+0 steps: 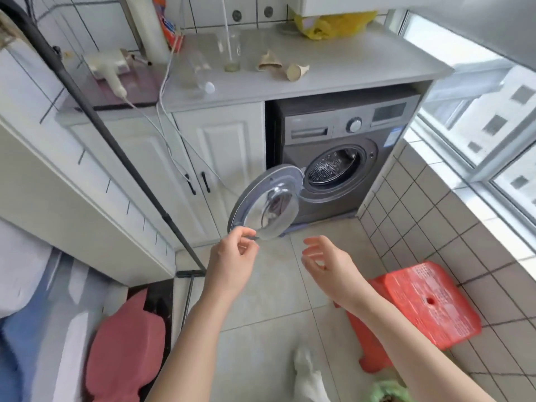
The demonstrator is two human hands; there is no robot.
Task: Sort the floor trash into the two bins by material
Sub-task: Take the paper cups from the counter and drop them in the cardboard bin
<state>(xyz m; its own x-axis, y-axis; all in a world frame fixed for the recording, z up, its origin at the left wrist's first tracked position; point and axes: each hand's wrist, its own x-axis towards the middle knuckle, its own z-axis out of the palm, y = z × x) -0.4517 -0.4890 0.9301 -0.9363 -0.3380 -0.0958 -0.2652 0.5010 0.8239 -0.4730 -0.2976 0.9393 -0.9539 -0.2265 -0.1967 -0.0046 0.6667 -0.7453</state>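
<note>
Left hand (pixel 232 256) and right hand (pixel 324 265) raised, each grip loose — holding nothing, washer door (pixel 266 198) ajar

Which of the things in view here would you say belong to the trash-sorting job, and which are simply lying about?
Likely part of the job:
- crumpled paper cups on the countertop
- clear plastic bottle lying beside them
- green-lined bin at the bottom edge
- left hand and right hand, both empty

Just lying about:
- washing machine, its door open
- red stool
- yellow bag
- mop
</note>
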